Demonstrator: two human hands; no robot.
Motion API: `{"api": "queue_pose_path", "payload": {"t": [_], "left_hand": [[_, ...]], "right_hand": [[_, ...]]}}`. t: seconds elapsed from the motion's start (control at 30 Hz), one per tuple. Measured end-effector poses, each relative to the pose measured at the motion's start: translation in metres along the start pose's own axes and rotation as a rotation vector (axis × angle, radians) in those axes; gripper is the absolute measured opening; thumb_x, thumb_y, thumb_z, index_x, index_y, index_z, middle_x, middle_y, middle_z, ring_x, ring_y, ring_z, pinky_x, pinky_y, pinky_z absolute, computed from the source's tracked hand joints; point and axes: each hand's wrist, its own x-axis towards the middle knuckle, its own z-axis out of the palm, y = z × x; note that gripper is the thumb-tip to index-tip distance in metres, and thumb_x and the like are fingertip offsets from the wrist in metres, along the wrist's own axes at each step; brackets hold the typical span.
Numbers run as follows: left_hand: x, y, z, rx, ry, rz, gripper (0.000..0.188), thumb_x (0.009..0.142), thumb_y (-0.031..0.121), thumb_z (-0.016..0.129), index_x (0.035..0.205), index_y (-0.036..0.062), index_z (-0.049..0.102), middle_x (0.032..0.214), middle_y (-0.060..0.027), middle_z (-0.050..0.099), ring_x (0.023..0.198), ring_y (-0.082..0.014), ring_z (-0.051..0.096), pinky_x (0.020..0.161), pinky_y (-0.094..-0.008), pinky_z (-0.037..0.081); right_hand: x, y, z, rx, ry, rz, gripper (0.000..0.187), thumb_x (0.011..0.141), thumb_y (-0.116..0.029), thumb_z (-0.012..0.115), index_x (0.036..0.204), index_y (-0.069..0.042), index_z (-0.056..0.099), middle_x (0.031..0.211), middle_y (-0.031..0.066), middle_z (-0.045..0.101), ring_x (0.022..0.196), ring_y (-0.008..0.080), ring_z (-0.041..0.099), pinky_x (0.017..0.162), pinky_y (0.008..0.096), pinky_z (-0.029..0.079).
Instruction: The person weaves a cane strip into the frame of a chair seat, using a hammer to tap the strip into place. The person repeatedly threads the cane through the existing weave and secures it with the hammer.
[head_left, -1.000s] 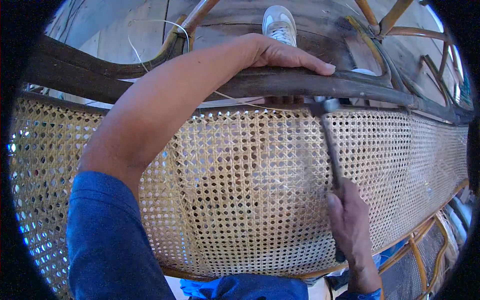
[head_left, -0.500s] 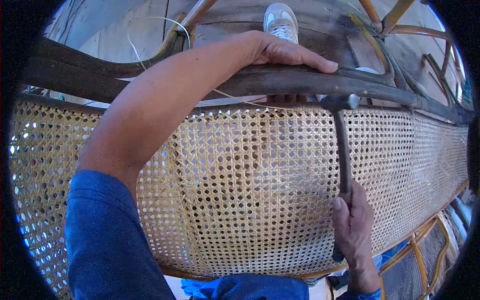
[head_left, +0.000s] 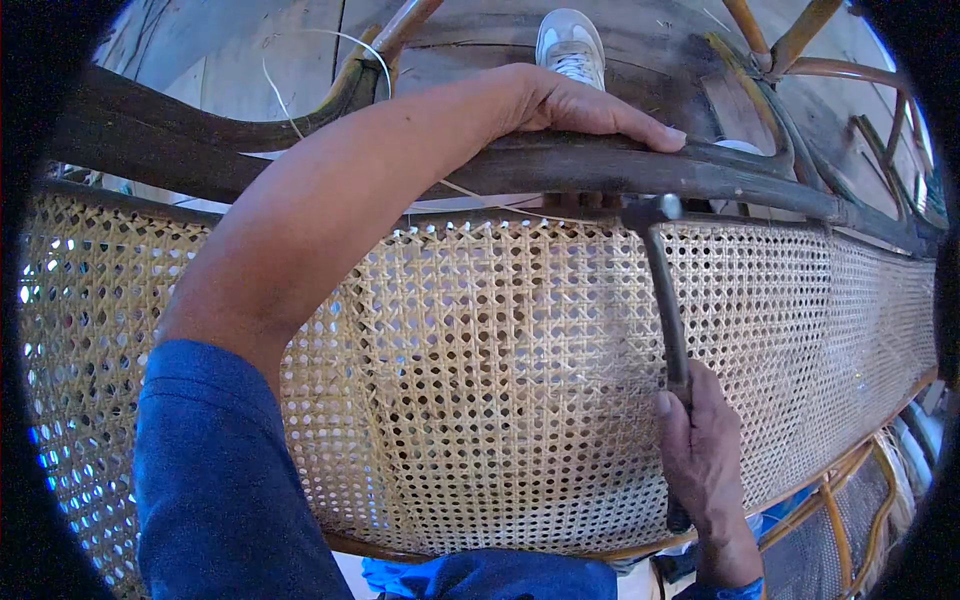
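A hammer [head_left: 667, 305] is gripped low on its handle by my right hand [head_left: 705, 445]. Its head lies over the far edge of the woven cane panel [head_left: 480, 370], close to the dark wooden rail [head_left: 730, 178]. Across the panel reaches my left arm, and my left hand [head_left: 580, 108] is hooked over that rail, thumb stretched along its top. Dark fingertips show in the gap under the rail; the rest of those fingers are hidden. A thin pale cane strand [head_left: 500, 207] runs along the gap between rail and panel, passing behind my left forearm.
Beyond the rail, a white shoe [head_left: 572, 50] rests on the floor [head_left: 460, 50]. Bent rattan poles [head_left: 800, 35] stand at the far right. A looped pale strand [head_left: 330, 35] hangs by a pole at the far left. More rattan framing [head_left: 840, 520] lies at the near right.
The hammer head has shifted left along the panel's far edge, and the handle leans more to the left. My left hand keeps its place on the rail. The whole view has shifted slightly.
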Motion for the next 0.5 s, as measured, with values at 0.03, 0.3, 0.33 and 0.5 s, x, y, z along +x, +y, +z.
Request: {"api": "queue_pose_path", "payload": {"t": [0.03, 0.3, 0.33, 0.5], "left_hand": [[0.001, 0.001, -0.001, 0.033, -0.004, 0.004, 0.058, 0.079, 0.062, 0.058, 0.107, 0.0113, 0.062, 0.084, -0.0069, 0.066, 0.066, -0.0167, 0.062, 0.058, -0.0362, 0.051], [-0.001, 0.002, 0.008, 0.052, 0.133, 0.109, 0.062, 0.08, 0.062, 0.056, 0.112, 0.009, 0.061, 0.102, -0.0075, 0.066, 0.08, -0.0195, 0.063, 0.072, -0.0348, 0.052], [-0.001, 0.003, 0.008, 0.047, 0.103, 0.09, 0.062, 0.08, 0.062, 0.056, 0.112, 0.0087, 0.061, 0.103, -0.0074, 0.066, 0.08, -0.0189, 0.063, 0.073, -0.0348, 0.051], [-0.006, 0.017, 0.017, 0.137, 0.221, 0.033, 0.062, 0.08, 0.06, 0.057, 0.111, 0.0067, 0.061, 0.105, -0.0077, 0.065, 0.082, -0.0165, 0.063, 0.074, -0.0352, 0.051]], "right_hand": [[-0.002, 0.0, -0.002, 0.016, 0.012, -0.02, 0.03, 0.088, -0.018, 0.055, 0.112, -0.003, 0.046, 0.077, 0.0188, 0.057, 0.066, 0.0379, 0.06, 0.058, 0.0417, 0.047], [0.004, -0.004, -0.001, 0.063, -0.037, -0.016, 0.03, 0.088, -0.018, 0.056, 0.111, -0.003, 0.047, 0.073, 0.0195, 0.058, 0.063, 0.039, 0.06, 0.056, 0.042, 0.048], [0.003, -0.003, -0.002, 0.045, -0.023, -0.054, 0.029, 0.088, -0.018, 0.056, 0.11, -0.003, 0.046, 0.073, 0.0196, 0.058, 0.064, 0.0393, 0.06, 0.057, 0.0424, 0.048], [-0.003, -0.01, -0.011, 0.037, -0.056, -0.039, 0.025, 0.088, -0.021, 0.056, 0.103, -0.004, 0.045, 0.075, 0.0194, 0.059, 0.068, 0.0401, 0.06, 0.059, 0.0443, 0.048]]}}
